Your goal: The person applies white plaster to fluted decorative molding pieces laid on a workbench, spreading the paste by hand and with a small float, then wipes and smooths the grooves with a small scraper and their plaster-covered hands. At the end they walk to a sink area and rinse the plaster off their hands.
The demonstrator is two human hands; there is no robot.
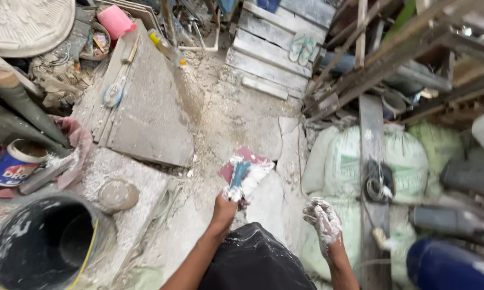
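Your left hand (224,207) is grasping the plaster-covered scoop (242,174) while your right hand (322,220), coated white, hangs released and empty.

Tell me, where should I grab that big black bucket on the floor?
Take the black bucket by its rim, coming from above: it stands upright with its mouth open, and no handle shows. The left hand is shut on a red scraper; the plaster-caked right hand is open.

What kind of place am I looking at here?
Likely a plaster or cement casting workshop: white-coated right hand, left hand gripping a plastered scoop, stacked sacks and a black bucket.
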